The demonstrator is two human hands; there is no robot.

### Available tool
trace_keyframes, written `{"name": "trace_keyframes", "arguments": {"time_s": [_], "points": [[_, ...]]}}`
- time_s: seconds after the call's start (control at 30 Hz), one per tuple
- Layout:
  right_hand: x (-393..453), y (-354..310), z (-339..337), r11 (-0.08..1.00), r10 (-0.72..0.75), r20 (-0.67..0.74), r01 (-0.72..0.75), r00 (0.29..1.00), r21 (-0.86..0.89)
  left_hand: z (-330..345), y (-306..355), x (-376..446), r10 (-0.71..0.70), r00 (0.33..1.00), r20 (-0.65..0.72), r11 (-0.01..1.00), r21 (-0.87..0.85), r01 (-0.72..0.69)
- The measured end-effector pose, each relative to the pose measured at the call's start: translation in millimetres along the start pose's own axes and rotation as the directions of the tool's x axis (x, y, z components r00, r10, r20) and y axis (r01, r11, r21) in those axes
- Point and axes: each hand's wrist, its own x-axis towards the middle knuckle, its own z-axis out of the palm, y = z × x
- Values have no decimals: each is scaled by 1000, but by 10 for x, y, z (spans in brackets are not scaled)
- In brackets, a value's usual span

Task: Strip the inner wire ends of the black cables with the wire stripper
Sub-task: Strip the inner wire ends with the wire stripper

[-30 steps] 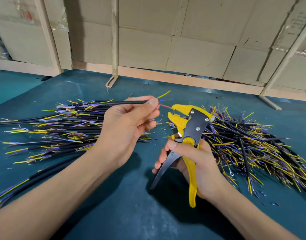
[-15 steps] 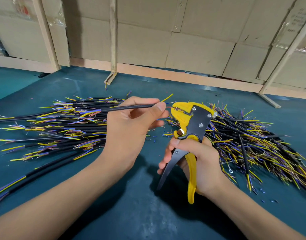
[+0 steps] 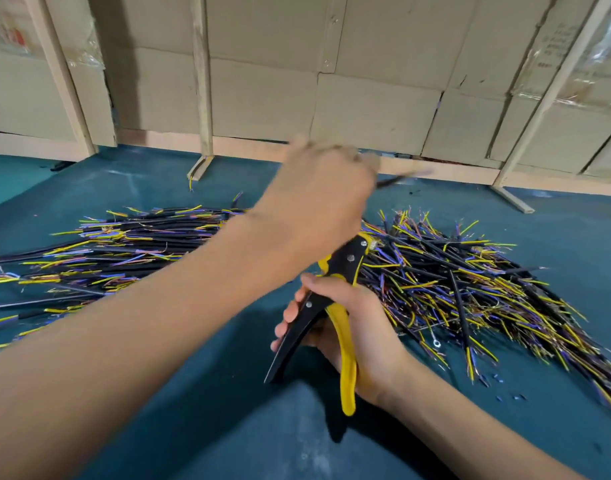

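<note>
My left hand (image 3: 317, 199) has swung its black cable (image 3: 397, 180) away from the wire stripper (image 3: 335, 289) toward the pile right of it (image 3: 470, 292) (blurred, fingers apparently pinching); that end looks done. My right hand (image 3: 352, 327) wraps the handles, spread apart

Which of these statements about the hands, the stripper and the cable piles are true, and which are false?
1. The right hand holds the stripper by its handles. True.
2. The left hand rests flat on the table. False: it is raised above the right pile, blurred, holding a cable.
3. Cable piles lie on both sides of the hands. True: the left pile is also there.
4. The stripper is red. False: it is yellow and black.
5. The table is teal. True.
</note>
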Motion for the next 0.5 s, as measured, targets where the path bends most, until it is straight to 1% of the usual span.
{"name": "trace_keyframes", "arguments": {"time_s": [0.03, 0.07, 0.1, 0.13, 0.17, 0.2, 0.23, 0.27, 0.3, 0.33, 0.37, 0.4, 0.43, 0.5], "points": [[-5, -2, 2, 1000, 7, -6, -7, 1000, -1, 32, 104, 115, 51, 992, 116, 998, 24, -54], [-14, -4, 0, 1000, 14, -8, -13, 1000, 6, 83, 176, 194, 71, 967, 244, 997, -20, -69], [-20, -16, -5, 1000, 17, -5, -17, 1000, 14, 128, 193, 247, 75, 933, 353, 993, -114, -37], [-26, -28, -15, 999, 22, 2, -22, 1000, 27, 166, 145, 267, 63, 903, 425, 969, -244, 47], [-31, -39, -25, 999, 32, 8, -33, 999, 43, 180, 43, 249, 32, 892, 452, 917, -368, 154], [-33, -47, -38, 997, 45, 17, -46, 999, 64, 196, -107, 200, -33, 898, 438, 859, -446, 249], [-32, -50, -51, 994, 55, 25, -57, 998, 90, 224, -287, 123, -129, 899, 418, 830, -450, 329], [-31, -49, -62, 991, 57, 33, -60, 998, 122, 267, -506, 25, -237, 878, 417, 851, -346, 394], [-29, -51, -71, 986, 49, 36, -54, 998, 157, 304, -711, -106, -336, 827, 451, 890, -135, 436], [-29, -50, -90, 980, 37, 29, -42, 999, 194, 329, -867, -268, -411, 747, 523, 898, 91, 431], [-30, -51, -116, 973, 29, 20, -33, 999, 227, 350, -968, -432, -456, 648, 610, 886, 240, 397], [-34, -52, -141, 968, 25, 13, -28, 1000, 251, 388, -1027, -573, -473, 581, 662, 878, 294, 378], [-39, -55, -161, 964, 22, 11, -24, 1000, 264, 424, -1049, -692, -470, 579, 666, 878, 285, 385], [-36, -72, -169, 968, 5, 14, -8, 1000, 252, 466, -1041, -838, -446, 703, 554, 891, 199, 408]]}}
